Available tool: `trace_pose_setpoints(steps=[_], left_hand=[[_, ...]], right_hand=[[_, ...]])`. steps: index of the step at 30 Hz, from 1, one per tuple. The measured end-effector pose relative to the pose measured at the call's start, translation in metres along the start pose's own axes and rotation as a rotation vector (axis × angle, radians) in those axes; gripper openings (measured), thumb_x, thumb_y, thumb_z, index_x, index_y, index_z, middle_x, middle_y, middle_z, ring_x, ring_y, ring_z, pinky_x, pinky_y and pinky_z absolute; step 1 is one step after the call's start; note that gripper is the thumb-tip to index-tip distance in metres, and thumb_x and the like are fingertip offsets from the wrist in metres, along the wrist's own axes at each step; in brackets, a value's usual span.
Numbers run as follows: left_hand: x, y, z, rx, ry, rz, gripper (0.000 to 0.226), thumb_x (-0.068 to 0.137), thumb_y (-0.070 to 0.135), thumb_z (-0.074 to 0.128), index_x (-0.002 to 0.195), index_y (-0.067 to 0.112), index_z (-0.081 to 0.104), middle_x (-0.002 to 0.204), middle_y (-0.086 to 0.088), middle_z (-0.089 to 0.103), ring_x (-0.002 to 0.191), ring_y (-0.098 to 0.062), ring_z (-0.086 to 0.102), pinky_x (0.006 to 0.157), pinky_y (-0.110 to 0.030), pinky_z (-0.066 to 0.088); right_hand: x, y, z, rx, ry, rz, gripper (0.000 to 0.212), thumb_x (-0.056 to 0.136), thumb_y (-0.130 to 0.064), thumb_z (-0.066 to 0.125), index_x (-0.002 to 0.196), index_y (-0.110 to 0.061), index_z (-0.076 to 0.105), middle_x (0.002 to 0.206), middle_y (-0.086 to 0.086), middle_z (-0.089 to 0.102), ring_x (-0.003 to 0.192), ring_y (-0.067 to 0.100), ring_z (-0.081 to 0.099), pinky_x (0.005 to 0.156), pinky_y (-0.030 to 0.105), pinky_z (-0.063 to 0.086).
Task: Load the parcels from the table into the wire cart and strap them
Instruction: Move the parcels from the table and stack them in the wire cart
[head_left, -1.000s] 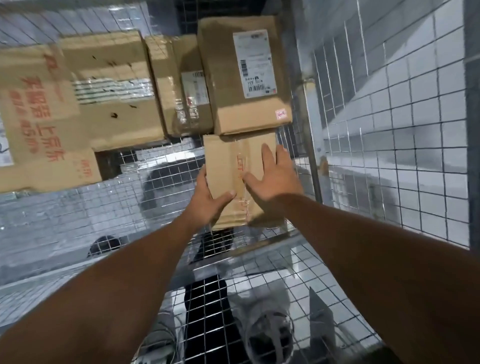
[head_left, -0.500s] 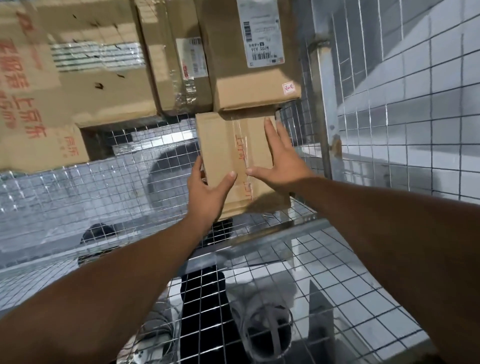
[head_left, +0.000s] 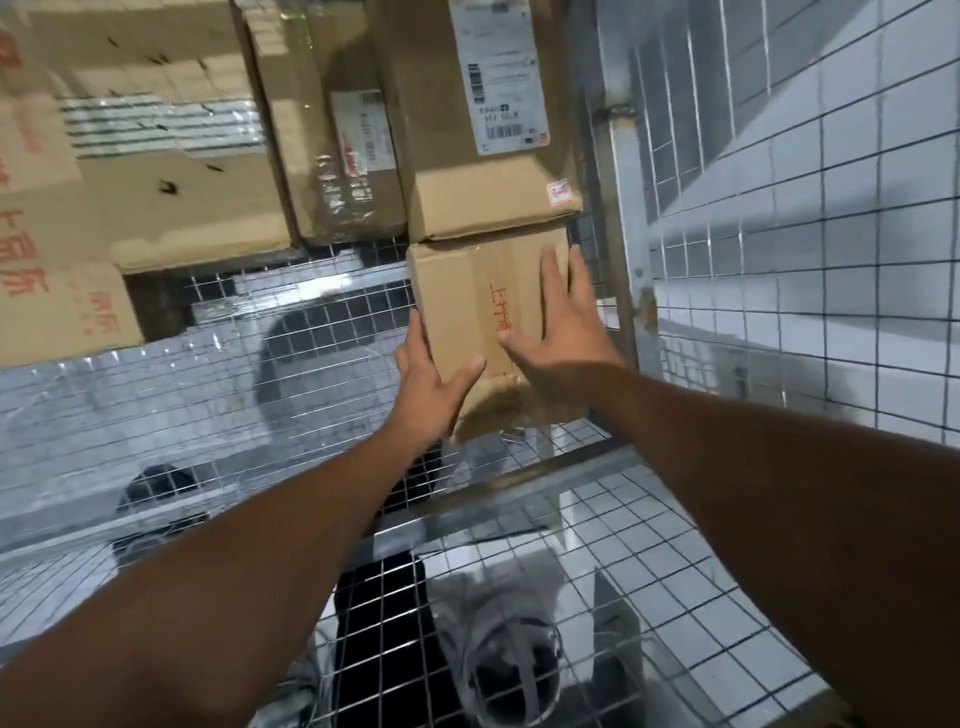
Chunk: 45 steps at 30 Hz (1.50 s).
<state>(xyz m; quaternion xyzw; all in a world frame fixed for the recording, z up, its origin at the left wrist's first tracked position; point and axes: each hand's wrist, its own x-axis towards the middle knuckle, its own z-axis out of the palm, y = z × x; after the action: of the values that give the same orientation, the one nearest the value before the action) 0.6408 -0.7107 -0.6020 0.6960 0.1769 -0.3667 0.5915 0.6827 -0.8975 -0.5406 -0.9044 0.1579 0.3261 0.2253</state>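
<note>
Inside the wire cart (head_left: 208, 395), right-hand corner, seen from above the person's outstretched arms.

- Small parcel (head_left: 478, 312): plain brown carton with red print down its top and clear tape. It lies flat on the mesh floor. Its far end butts against the labelled box (head_left: 467, 197), and its right side is close to the corner post (head_left: 621, 270).
- Left hand (head_left: 431, 384): spread fairly wide at the parcel's near left corner. The fingers run straight along the left side and the thumb is laid across the top face. It braces the carton rather than wrapping it.
- Right hand (head_left: 563, 332): flat and open, palm down on the top face. The fingers are straight and close together, pointing toward the labelled box, and the thumb is splayed out to the left. It presses on the carton and grips nothing.
- Other cartons along the far side, from the right: the labelled box, a taped box (head_left: 332, 145), a large box (head_left: 171, 171) and a red-printed box (head_left: 47, 291) at the left edge.
- Below the mesh: pale tiled floor (head_left: 831, 270) to the right and a grey shoe (head_left: 509, 660) under the near rail.
</note>
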Motion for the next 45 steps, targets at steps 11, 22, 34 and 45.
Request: trace_pose_setpoints(steps=[11, 22, 34, 45], left_hand=[[0.017, 0.000, 0.016, 0.262, 0.219, 0.159, 0.109, 0.087, 0.062, 0.069, 0.165, 0.029, 0.000, 0.172, 0.000, 0.013, 0.155, -0.027, 0.023, 0.123, -0.056, 0.028], [0.014, 0.038, -0.015, 0.194, 0.010, 0.004, 0.086, 0.096, 0.025, 0.073, 0.161, 0.018, 0.018, 0.153, -0.001, 0.047, 0.140, -0.029, 0.050, 0.116, -0.044, 0.042], [-0.234, 0.241, -0.172, 0.503, -0.122, 0.054, 0.078, 0.094, 0.061, 0.065, 0.158, 0.027, 0.037, 0.164, -0.004, 0.039, 0.113, -0.022, 0.062, 0.091, -0.024, 0.055], [-0.528, 0.273, -0.087, 0.776, -0.800, 0.582, 0.074, 0.085, 0.065, 0.061, 0.148, 0.027, 0.051, 0.149, 0.005, 0.050, 0.142, -0.018, 0.044, 0.116, -0.033, 0.035]], right_hand=[[0.012, 0.024, 0.020, -0.401, -0.055, -0.058, 0.111, 0.091, -0.084, 0.037, 0.160, -0.024, -0.026, 0.167, 0.009, -0.032, 0.157, 0.027, -0.021, 0.130, 0.048, 0.001], [-0.009, -0.010, -0.013, -0.325, -0.166, 0.055, 0.102, 0.098, -0.065, 0.048, 0.163, -0.022, -0.017, 0.170, 0.012, -0.022, 0.158, 0.032, -0.014, 0.127, 0.048, 0.001], [-0.250, -0.203, -0.167, 0.356, 0.187, 0.195, 0.071, 0.104, -0.049, 0.052, 0.164, -0.022, 0.024, 0.170, 0.006, 0.024, 0.157, 0.025, 0.020, 0.125, 0.047, 0.024], [-0.712, -0.219, -0.065, 0.708, 0.974, 0.874, 0.065, 0.101, -0.040, 0.063, 0.157, -0.017, 0.040, 0.166, 0.005, 0.033, 0.157, 0.021, 0.020, 0.126, 0.029, 0.012]])
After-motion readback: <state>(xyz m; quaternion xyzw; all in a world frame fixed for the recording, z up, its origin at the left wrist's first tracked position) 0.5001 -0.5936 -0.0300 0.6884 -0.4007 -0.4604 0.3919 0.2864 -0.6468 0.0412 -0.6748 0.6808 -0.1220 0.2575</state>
